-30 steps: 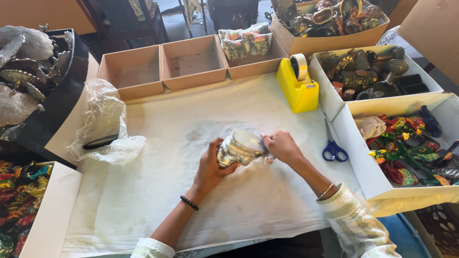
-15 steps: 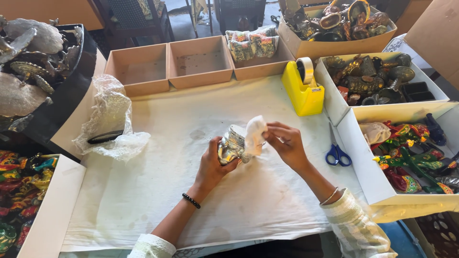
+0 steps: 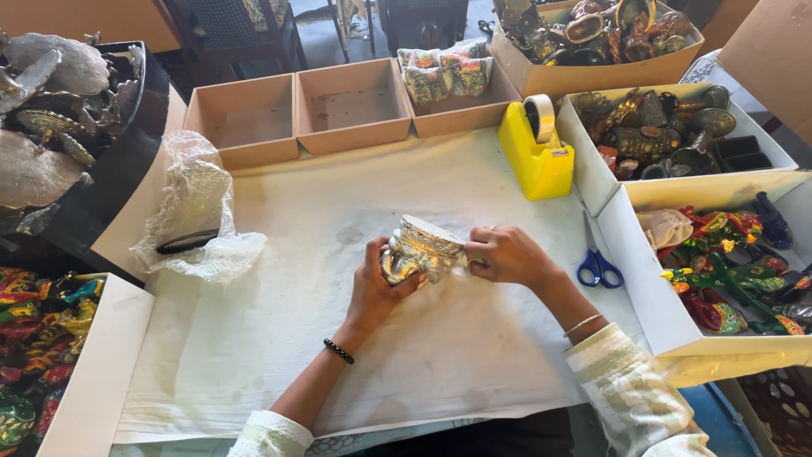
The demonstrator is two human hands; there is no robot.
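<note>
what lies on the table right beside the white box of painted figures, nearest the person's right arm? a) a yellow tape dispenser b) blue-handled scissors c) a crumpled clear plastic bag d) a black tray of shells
b: the blue-handled scissors lie on the white table covering between the right hand and that white box.

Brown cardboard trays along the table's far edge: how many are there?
3, side by side: an empty left tray, an empty middle tray, and a right tray holding wrapped bundles. None seems hidden.
</note>
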